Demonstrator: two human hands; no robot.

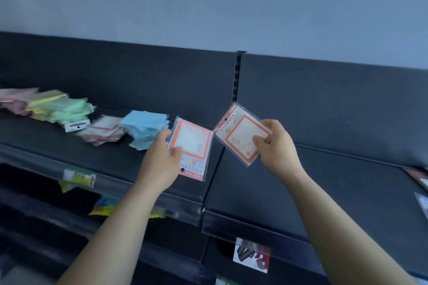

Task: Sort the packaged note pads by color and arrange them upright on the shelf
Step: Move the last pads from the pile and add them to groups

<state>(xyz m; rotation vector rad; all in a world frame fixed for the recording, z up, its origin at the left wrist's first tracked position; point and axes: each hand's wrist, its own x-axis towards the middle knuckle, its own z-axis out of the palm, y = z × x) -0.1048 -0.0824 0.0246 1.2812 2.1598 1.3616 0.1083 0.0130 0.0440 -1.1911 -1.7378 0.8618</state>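
Dark shelf (301, 180) below — the left hand (162, 159) and right hand (275, 146) each pinch an orange-bordered plastic-wrapped note pad (194, 143) (240, 132); both should stand upright together near its back edge.

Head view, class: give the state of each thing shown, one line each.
left grip: holds left orange pad.
right grip: holds right orange pad.
left orange pad: held, label end down.
right orange pad: held, tilted, label end up-left.
blue pads: loose heap, lying flat.
green pads: loose heap, lying flat.
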